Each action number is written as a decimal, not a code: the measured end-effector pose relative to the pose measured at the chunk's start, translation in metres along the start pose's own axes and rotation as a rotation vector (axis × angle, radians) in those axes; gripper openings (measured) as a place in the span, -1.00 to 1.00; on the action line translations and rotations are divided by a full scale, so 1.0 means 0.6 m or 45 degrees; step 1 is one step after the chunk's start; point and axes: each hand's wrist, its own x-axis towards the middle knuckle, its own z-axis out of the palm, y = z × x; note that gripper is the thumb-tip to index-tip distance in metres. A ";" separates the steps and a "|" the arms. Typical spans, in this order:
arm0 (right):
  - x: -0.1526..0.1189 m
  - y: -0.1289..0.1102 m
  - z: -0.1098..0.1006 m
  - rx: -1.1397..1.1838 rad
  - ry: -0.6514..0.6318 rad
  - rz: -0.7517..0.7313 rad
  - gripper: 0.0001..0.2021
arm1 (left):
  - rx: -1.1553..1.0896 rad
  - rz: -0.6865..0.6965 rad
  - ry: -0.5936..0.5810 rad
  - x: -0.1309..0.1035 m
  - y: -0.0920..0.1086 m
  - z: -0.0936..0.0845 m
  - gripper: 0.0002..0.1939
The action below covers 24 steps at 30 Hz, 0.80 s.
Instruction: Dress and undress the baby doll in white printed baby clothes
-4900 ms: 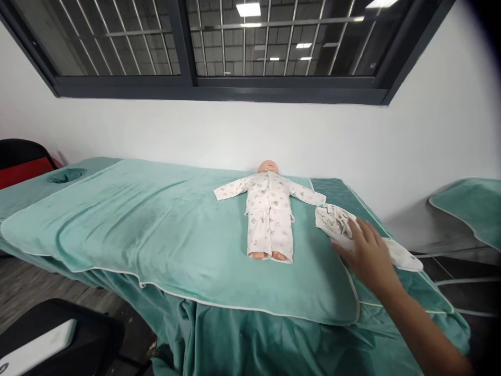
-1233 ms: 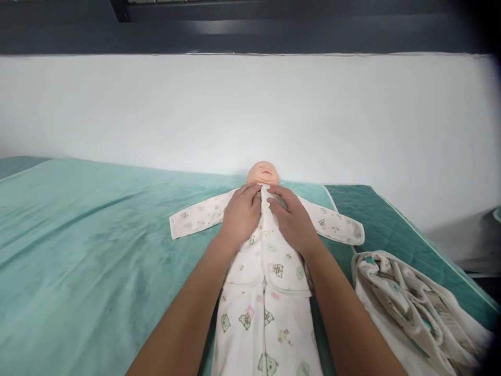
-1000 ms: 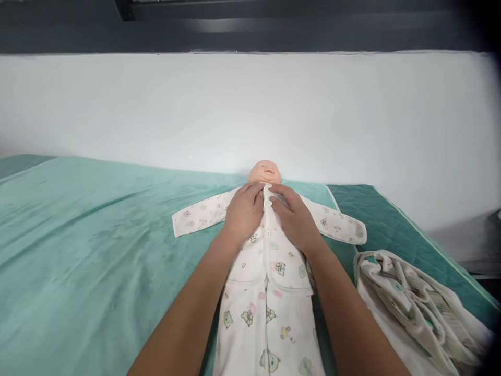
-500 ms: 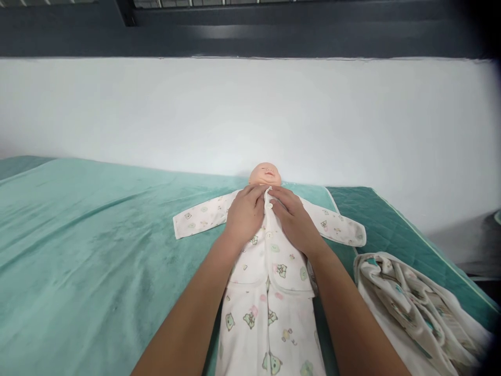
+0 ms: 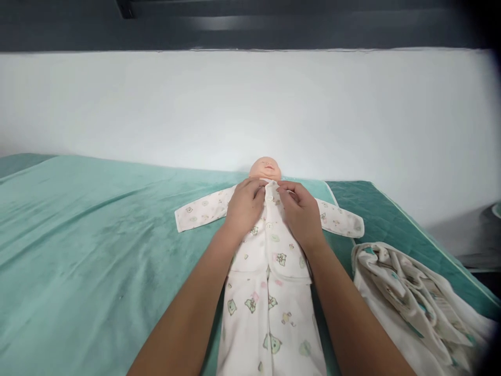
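On its back lies a baby doll [image 5: 265, 168], its head towards the wall. It wears a white buttoned baby shirt [image 5: 279, 258] with small bear prints, sleeves spread to both sides, and matching pants [image 5: 254, 324]. At the left side of the collar my left hand [image 5: 246, 204] has its fingers and thumb closed on the cloth. My right hand [image 5: 302, 211] pinches the right side of the collar, fingers curled. Between them shows the top button [image 5: 271, 198]. The fingertips are partly hidden.
A light green sheet [image 5: 97, 250] covers the bed, with a darker quilted cover [image 5: 368, 209] at right. A crumpled white printed cloth [image 5: 410, 297] lies right of the doll. Behind stands a white wall [image 5: 219, 109] under a dark beam [image 5: 235, 31].
My right hand has gone from lying flat on the chest to curled fingers at the collar. My left hand has shifted slightly up at the neckline. The view has tilted a little.
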 end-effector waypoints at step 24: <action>-0.060 0.001 -0.019 -0.104 -0.158 -0.170 -0.68 | 0.122 0.051 -0.023 -0.080 0.007 -0.021 -0.63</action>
